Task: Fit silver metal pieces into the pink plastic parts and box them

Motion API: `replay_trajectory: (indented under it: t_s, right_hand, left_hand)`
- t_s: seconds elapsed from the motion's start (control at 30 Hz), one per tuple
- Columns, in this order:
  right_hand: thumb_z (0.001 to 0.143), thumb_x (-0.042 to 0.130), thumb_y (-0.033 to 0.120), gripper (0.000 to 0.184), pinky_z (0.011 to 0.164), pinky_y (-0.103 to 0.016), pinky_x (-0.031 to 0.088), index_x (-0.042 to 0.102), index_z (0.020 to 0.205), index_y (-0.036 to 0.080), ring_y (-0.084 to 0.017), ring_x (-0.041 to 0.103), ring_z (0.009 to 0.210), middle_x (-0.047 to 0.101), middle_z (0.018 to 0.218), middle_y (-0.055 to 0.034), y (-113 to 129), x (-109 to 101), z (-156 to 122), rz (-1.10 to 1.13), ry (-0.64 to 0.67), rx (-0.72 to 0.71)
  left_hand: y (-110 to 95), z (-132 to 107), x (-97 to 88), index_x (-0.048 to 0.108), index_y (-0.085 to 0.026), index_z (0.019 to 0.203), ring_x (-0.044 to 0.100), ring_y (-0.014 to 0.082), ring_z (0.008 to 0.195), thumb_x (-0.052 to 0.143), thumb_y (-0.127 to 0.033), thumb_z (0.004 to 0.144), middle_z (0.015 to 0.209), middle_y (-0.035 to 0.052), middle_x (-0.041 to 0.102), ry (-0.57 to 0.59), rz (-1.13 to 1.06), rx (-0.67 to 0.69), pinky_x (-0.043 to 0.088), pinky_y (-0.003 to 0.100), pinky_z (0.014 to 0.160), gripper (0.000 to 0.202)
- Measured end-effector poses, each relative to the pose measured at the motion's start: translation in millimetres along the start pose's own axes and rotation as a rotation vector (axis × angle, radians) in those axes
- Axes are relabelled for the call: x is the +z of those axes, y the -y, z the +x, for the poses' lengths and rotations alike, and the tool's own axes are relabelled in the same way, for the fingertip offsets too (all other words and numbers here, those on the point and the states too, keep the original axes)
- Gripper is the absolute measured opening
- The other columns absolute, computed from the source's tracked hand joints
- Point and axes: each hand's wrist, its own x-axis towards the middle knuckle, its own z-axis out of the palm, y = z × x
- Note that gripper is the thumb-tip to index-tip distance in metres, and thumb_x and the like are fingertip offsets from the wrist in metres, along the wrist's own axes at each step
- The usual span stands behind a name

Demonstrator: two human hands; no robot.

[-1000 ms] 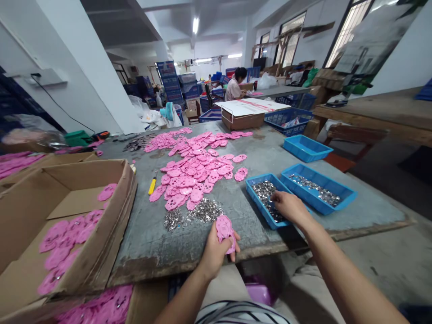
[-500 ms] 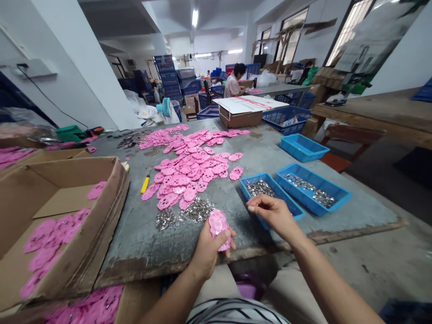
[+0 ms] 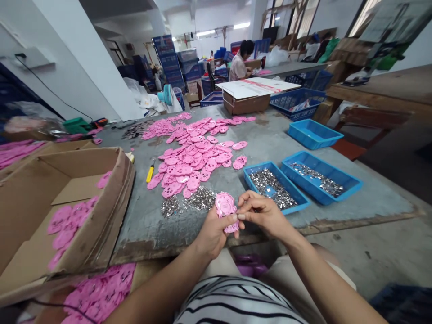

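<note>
The person sits at the near edge of a big grey table (image 3: 276,148) and holds both hands close together just in front of the body. The left hand (image 3: 212,231) is wrapped around a pink piece (image 3: 226,209), gripping it from below so its flat face points up. The right hand (image 3: 265,216) is curled up small, and its thumb and first finger pinch the right side of that same pink piece. I cannot tell if something tiny sits between those fingertips. So the pink piece is up in the air, over the table's near edge, held by both hands. Just behind the hands lies a little heap of shiny metal bits (image 3: 199,200) on the bare table. To the right of it is a blue tray (image 3: 248,173) full of more metal bits, and a second blue tray (image 3: 354,184) sits right beside that one with some bits in it too. A third blue tray (image 3: 313,134) sits farther back. A wide pile of pink pieces (image 3: 195,162) covers the middle of the table, with a yellow-handled tool (image 3: 150,171) just left of it. On the far left is a cardboard box (image 3: 114,211) with pink pieces inside. Far across the room, another person (image 3: 240,65) sits at a different table.
</note>
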Motion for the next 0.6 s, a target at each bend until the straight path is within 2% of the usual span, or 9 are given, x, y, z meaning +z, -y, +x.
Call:
replay_trajectory:
  t_s: [0.23,0.37,0.5,0.6]
  right_hand:
    - [0.071,0.076,0.044,0.024,0.063,-0.029,0.049,0.072,0.069,0.021,-0.012,0.057,0.068,0.058,0.084,-0.0029,4,1,4,0.064,0.017,0.044]
    - [0.071,0.076,0.043,0.023,0.069,-0.029,0.048,0.071,0.073,0.02,-0.016,0.059,0.079,0.062,0.084,-0.0044,1,8,4,-0.012,-0.133,0.025]
    - [0.068,0.076,0.042,0.024,0.06,-0.027,0.046,0.065,0.074,0.021,-0.015,0.056,0.068,0.062,0.075,-0.0016,0,17,-2,0.052,-0.244,0.093]
    - [0.069,0.075,0.038,0.022,0.061,-0.027,0.045,0.063,0.067,0.02,-0.014,0.055,0.066,0.061,0.071,-0.0009,2,18,-7,0.058,-0.263,0.108]
  left_hand:
    - [-11,6,4.3,0.054,-0.014,0.085,0.057,0.0099,0.05,0.077,-0.016,0.052,0.065,-0.0016,0.06,-0.003,0.024,-0.014,0.04,0.017,0.035,0.04]
    - [-10,8,8.6,0.052,-0.015,0.08,0.055,0.009,0.049,0.073,-0.014,0.055,0.062,-0.0036,0.059,-0.1,0.08,0.164,0.039,0.016,0.035,0.033]
    - [-1,6,14.4,0.051,-0.017,0.081,0.052,0.0073,0.05,0.07,-0.013,0.062,0.064,-0.0048,0.059,-0.167,0.175,0.385,0.039,0.016,0.038,0.027]
    - [6,4,17.0,0.051,-0.019,0.087,0.052,0.0077,0.05,0.069,-0.012,0.063,0.066,-0.0052,0.06,-0.188,0.199,0.43,0.039,0.017,0.039,0.03]
